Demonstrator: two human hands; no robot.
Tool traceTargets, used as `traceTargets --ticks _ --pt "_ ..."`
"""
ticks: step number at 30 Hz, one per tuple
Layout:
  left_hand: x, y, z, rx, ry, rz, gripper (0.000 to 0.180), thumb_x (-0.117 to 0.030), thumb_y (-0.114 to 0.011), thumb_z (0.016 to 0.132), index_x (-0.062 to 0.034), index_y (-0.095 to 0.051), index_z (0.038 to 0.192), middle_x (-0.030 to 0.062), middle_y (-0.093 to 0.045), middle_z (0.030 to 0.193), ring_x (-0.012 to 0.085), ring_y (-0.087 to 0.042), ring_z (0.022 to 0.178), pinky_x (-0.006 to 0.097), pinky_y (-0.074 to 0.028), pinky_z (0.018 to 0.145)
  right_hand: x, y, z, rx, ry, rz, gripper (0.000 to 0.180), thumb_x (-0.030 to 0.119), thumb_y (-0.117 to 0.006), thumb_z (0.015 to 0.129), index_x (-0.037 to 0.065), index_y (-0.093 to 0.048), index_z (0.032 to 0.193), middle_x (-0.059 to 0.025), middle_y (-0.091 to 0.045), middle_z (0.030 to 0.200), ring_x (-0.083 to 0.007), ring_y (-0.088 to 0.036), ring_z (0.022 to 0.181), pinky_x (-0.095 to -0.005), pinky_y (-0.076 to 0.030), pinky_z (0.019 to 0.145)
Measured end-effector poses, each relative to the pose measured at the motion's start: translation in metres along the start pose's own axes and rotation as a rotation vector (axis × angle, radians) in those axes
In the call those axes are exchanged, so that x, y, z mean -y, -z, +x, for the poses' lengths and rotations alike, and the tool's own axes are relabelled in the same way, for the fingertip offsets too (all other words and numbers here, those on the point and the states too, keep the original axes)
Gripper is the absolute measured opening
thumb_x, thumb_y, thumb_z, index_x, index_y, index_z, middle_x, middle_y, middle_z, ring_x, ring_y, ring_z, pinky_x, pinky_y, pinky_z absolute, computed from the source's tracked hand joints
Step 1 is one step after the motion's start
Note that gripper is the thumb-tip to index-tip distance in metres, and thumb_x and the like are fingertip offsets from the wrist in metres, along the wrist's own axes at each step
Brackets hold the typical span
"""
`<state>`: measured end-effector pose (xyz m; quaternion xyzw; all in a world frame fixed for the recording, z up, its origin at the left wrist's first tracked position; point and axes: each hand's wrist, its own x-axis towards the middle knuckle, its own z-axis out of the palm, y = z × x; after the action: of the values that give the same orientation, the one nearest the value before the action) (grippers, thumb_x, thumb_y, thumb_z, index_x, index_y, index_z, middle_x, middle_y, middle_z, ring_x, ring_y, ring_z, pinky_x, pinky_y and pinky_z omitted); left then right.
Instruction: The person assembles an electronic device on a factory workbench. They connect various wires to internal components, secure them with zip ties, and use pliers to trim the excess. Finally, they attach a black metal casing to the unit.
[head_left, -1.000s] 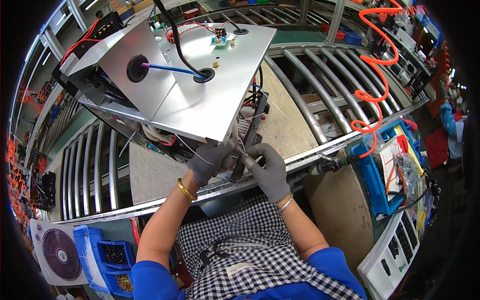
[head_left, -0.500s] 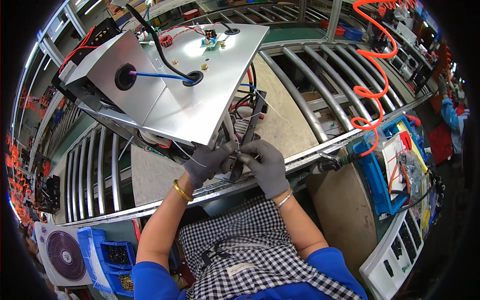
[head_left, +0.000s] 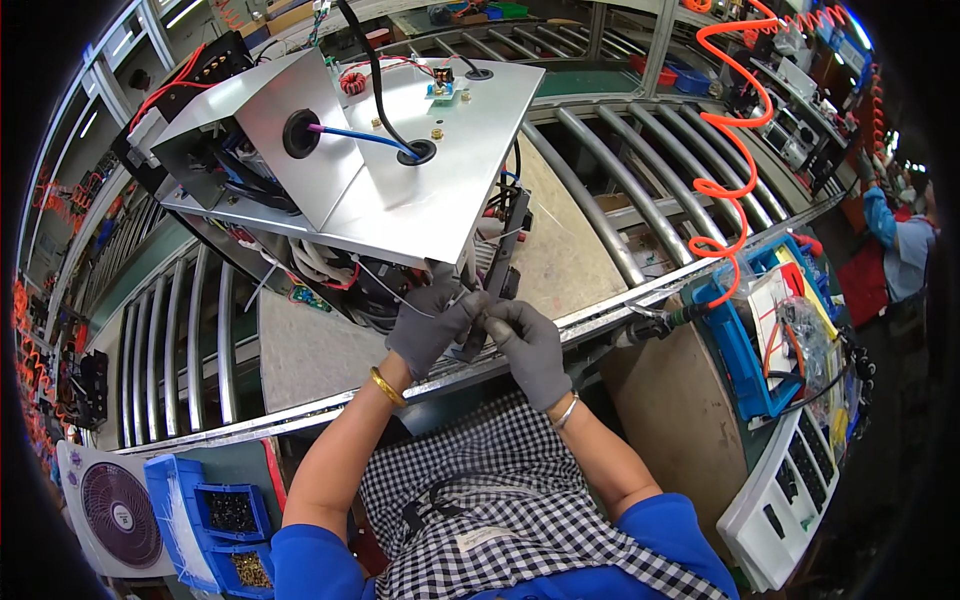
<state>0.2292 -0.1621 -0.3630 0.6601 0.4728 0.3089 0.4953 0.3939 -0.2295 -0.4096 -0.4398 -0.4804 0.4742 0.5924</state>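
Note:
Just below the front corner of a bare-metal machine housing (head_left: 370, 205), my two grey-gloved hands meet. My left hand (head_left: 428, 328) has its fingers curled and pressed together by the wires. Right against it, my right hand (head_left: 532, 352) pinches with thumb and forefinger. What either one grips is too small and too covered to make out. A thin white strip, like a cable tie (head_left: 392, 290), runs out beside the left glove. Dark and light wires (head_left: 325, 262) show under the panel. A blue cable (head_left: 370, 138) and a thick black cable (head_left: 378, 80) enter the panel through grommets.
The housing rests on a board (head_left: 575, 235) over a roller conveyor (head_left: 600, 190). An orange coiled hose (head_left: 728, 185) hangs at right above a blue bin (head_left: 742, 350). A white tray (head_left: 745, 520), small blue screw bins (head_left: 262, 515) and a fan (head_left: 122, 515) flank me. Another person (head_left: 905, 245) stands far right.
The housing sits further right in the picture and more of its wiring shows beneath the panel. My left hand has shifted right with it; both hands stay together at the corner.

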Motion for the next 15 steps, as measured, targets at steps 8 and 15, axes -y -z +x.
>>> traceTargets --ticks 8,15 --pt "-0.014 -0.014 -0.015 -0.181 -0.052 0.105 0.033 -0.033 -0.071 0.091 -0.0015 -0.071 0.084 0.0032 -0.062 0.062 0.0101 -0.057 0.056 0.026 -0.045 0.053 -0.008 -0.001 0.005 -0.063 0.067 -0.066 0.02 0.014 -0.067 0.095 -0.002 -0.066 0.107 -0.0056 -0.068 0.097 -0.0116 -0.064 0.086 -0.0263 -0.053 0.077" --pt "0.007 -0.02 -0.021 -0.424 -0.32 0.476 0.045 -0.044 -0.074 0.088 -0.002 -0.062 0.098 0.0108 -0.066 0.071 0.0209 -0.066 0.062 0.036 -0.05 0.057 -0.003 0.0 0.004 -0.043 0.173 -0.248 0.014 0.006 -0.067 0.092 -0.002 -0.066 0.102 -0.009 -0.067 0.093 -0.0145 -0.066 0.085 -0.0272 -0.053 0.077"
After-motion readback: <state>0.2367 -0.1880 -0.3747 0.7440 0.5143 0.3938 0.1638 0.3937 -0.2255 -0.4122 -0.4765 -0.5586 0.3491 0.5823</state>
